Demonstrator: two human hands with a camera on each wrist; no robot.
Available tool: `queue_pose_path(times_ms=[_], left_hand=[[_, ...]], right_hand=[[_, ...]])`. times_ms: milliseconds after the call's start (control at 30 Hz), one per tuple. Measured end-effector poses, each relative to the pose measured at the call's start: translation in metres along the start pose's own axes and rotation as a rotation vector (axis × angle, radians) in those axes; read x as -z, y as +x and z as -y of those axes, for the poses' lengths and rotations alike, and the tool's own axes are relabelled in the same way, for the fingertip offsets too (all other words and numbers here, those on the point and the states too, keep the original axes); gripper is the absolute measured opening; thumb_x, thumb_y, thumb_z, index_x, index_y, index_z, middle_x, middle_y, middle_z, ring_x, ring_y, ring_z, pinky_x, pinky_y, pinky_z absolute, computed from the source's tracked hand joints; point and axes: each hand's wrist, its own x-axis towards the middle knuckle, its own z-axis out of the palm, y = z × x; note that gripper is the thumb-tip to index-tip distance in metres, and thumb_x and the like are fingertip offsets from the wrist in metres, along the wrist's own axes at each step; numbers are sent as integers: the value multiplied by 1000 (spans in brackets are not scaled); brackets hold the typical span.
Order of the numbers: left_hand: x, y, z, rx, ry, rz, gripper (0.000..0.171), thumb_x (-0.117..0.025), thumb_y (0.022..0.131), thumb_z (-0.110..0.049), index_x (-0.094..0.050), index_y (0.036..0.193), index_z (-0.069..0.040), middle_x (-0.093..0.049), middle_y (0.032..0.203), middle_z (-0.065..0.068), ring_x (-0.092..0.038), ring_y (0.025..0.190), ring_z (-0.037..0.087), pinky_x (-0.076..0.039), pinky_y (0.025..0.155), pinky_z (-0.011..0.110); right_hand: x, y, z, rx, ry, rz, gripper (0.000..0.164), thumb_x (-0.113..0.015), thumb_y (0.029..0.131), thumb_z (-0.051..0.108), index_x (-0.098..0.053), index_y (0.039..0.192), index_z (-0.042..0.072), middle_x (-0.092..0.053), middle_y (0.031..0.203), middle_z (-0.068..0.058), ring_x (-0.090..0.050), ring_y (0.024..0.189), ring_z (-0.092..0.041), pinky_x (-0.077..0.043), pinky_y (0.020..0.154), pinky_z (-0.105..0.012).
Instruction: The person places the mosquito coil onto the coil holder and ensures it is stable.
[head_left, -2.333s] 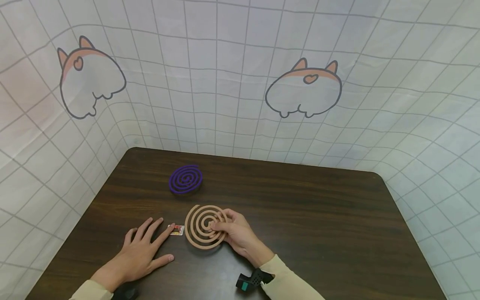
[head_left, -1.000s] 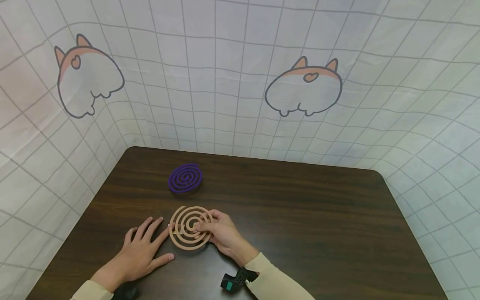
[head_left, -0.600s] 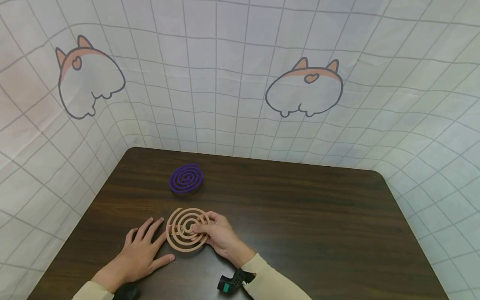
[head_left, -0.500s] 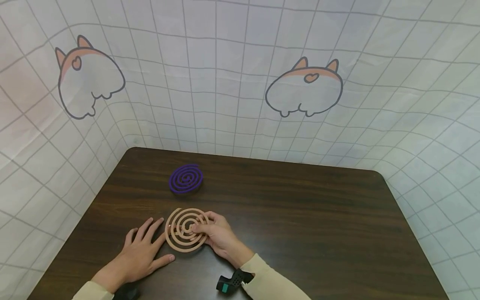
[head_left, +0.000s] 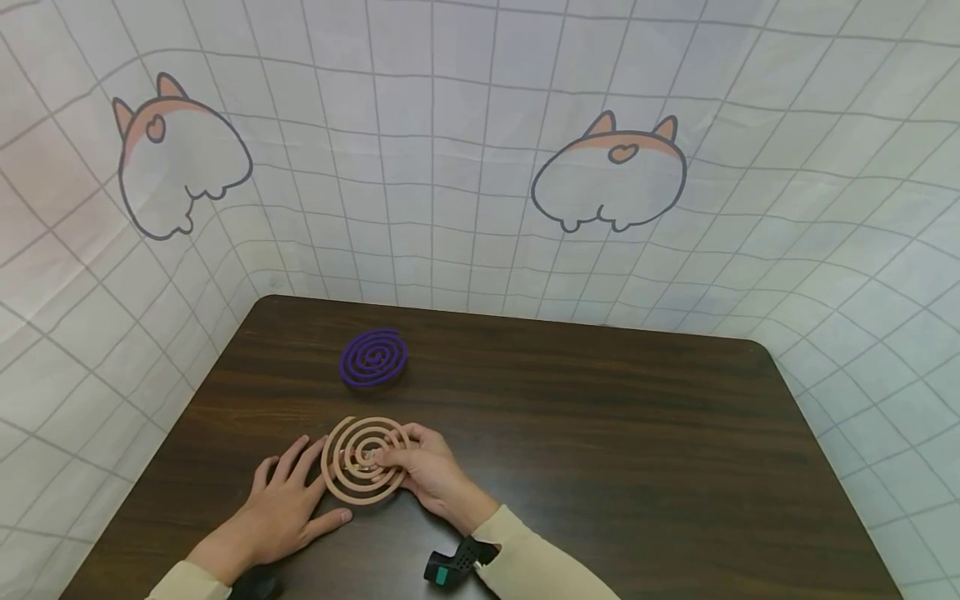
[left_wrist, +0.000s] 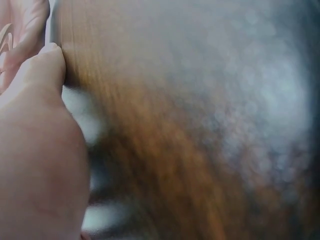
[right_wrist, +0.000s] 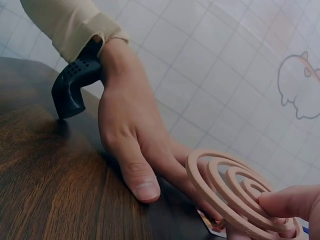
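A tan mosquito coil is held by my right hand, its thumb near the centre of the spiral and its fingers behind the rings. My left hand lies on the table with fingers spread, and the coil overlaps its index fingertip in the head view. Under that fingertip is a small printed card, mostly hidden by the coil. The right wrist view shows the tilted coil raised over the card beside my left hand. Farther back sits a purple coil.
The dark wooden table has rounded far corners. Behind it and along the sides hangs a white grid-patterned curtain with corgi drawings. A black wrist camera sticks out from my right sleeve, low over the table.
My right hand has moved the tan coil left, over the card and against my left fingers. The card, earlier in plain sight, is now mostly covered. My left hand has stayed put.
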Motion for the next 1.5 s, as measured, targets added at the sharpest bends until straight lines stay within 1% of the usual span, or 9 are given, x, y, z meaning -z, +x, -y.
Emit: queue_pose_path(times_ms=[167,300,500,700,833,1133,1267,1500], left_hand=[[0,0,0,-12,3,-14,81,-54,95,-73,-43,159,-25,-27,167,14,-19,154,46,-26,108,75],[-1,0,1,-8,-9,-11,83,-55,94,-73,-44,159,-22,-27,167,15,-18,155,46,-25,108,75],[-3,1,3,4,-8,3,84,-53,94,-75,-48,157,-20,-27,168,16,-18,155,46,-23,109,75],[-3,1,3,1,-12,-10,83,-55,94,-73,-50,155,-17,-30,167,18,-19,155,46,-23,109,75],[-3,0,2,-1,-10,-16,83,-56,94,-73,-50,155,-17,-32,166,18,-19,154,46,-24,109,74],[-3,-1,3,6,-13,-2,84,-54,94,-74,-49,155,-16,-27,169,19,-18,155,46,-23,110,74],[-4,-1,3,9,-14,4,86,-54,94,-75,-49,156,-16,-27,169,20,-18,155,46,-24,110,74],[-3,0,3,8,-10,-3,84,-54,94,-74,-50,155,-16,-29,169,19,-19,155,45,-24,110,74]], right_hand=[[-4,1,0,-1,-3,1,29,-68,89,-10,-58,116,-4,-73,93,-8,-74,82,-14,-61,70,-25],[-6,2,-1,-7,-3,2,30,-68,89,-10,-57,117,-5,-73,93,-8,-74,81,-14,-61,69,-25],[-8,4,-4,-19,18,12,27,-68,88,-11,-58,110,1,-71,90,-7,-73,77,-13,-60,64,-24],[-11,6,-5,-20,21,17,25,-68,88,-11,-59,106,4,-71,88,-6,-72,75,-13,-60,64,-25],[-12,7,-5,-10,14,18,25,-68,88,-12,-59,106,3,-72,88,-7,-72,74,-14,-61,64,-25],[-13,9,-5,-18,-4,24,24,-68,88,-11,-59,106,3,-73,87,-7,-72,72,-13,-60,64,-24],[-14,9,-4,-16,-2,20,24,-68,88,-11,-58,105,3,-73,87,-8,-73,73,-14,-60,64,-24],[-16,9,-3,-15,-13,7,24,-68,89,-11,-59,108,1,-73,89,-9,-74,77,-14,-60,65,-24]])
